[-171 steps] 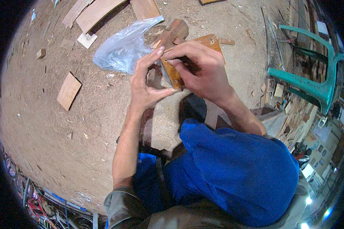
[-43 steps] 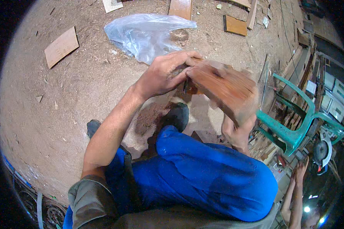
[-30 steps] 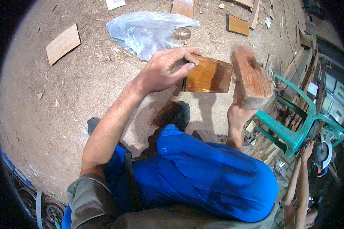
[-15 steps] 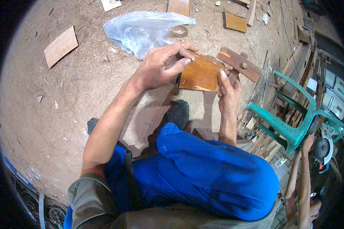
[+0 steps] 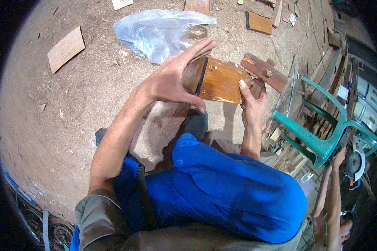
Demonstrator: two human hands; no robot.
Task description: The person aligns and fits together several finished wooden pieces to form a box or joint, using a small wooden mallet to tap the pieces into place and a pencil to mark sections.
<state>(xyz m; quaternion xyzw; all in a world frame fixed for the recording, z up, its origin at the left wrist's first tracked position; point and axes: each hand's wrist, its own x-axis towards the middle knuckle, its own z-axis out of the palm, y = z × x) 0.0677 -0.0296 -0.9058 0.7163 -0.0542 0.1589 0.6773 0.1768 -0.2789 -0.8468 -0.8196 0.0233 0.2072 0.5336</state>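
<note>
An orange-brown varnished wooden board point(image 5: 224, 83) with a black strip along its left end is held up between my hands. A small pale nail or peg point(image 5: 213, 67) stands out of its face near that strip, above a small hole. My left hand point(image 5: 167, 81) spans the board's left end, thumb at the lower corner and fingers along the upper side. My right hand point(image 5: 254, 102) is closed on the right end, thumb on the face. At the same hand is a wooden mallet point(image 5: 262, 72), its dark head beyond the fingers; the handle is partly hidden.
A crumpled clear plastic bag point(image 5: 155, 33) lies on the sawdust-covered floor, with a thin wood panel point(image 5: 66, 49) and another varnished board point(image 5: 259, 22) around it. At right are a green plastic chair point(image 5: 305, 134), a circular saw point(image 5: 354, 165) and another person's arms point(image 5: 333, 192).
My left hand has moved from a pinch at the nail or peg to span the board's left end, uncovering the peg and black strip. The right hand keeps its hold.
</note>
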